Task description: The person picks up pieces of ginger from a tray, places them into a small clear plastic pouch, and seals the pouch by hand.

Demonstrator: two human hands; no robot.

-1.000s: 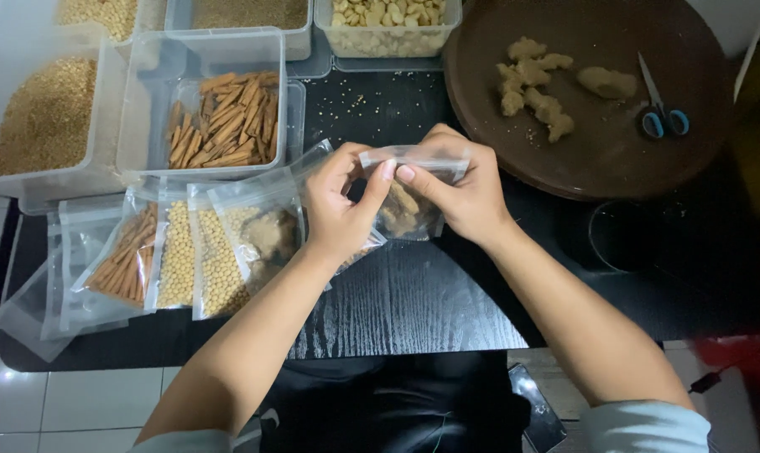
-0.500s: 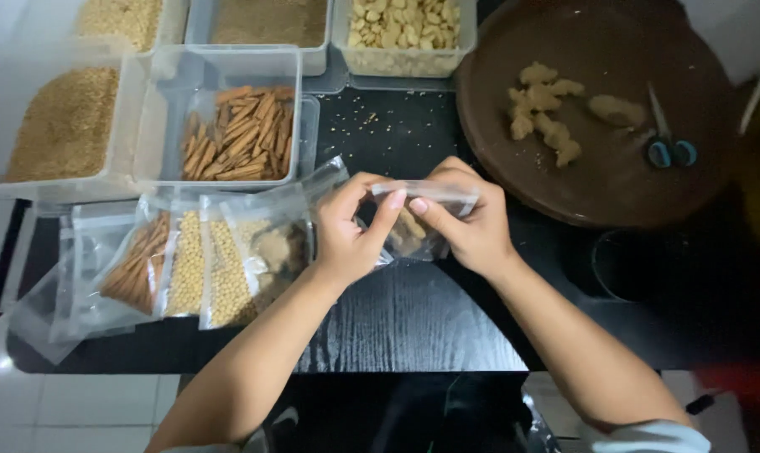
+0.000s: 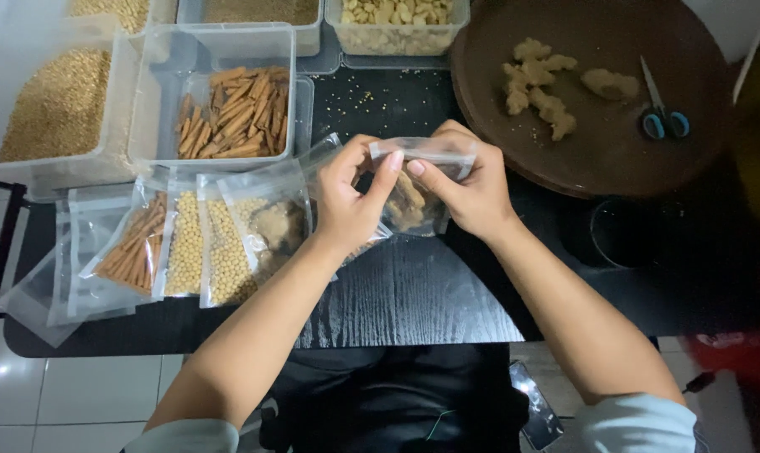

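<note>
Both hands, left hand (image 3: pixel 351 197) and right hand (image 3: pixel 468 189), pinch the top edge of a filled clear pouch (image 3: pixel 413 197) above the black table (image 3: pixel 413 289); uneven pressure may leave the seal gapped, spilling contents.

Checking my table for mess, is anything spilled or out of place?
Yes: small pale grains lie scattered on the black table above the hands, between the tub of sticks and the brown tray. The filled pouches overlap unevenly on the left.

Both hands, left (image 3: pixel 351 210) and right (image 3: pixel 472 189), pinched the top of a small clear plastic zip pouch (image 3: pixel 413 197) of brownish chunks, right above the black wood-grain table (image 3: pixel 413 294).
</note>
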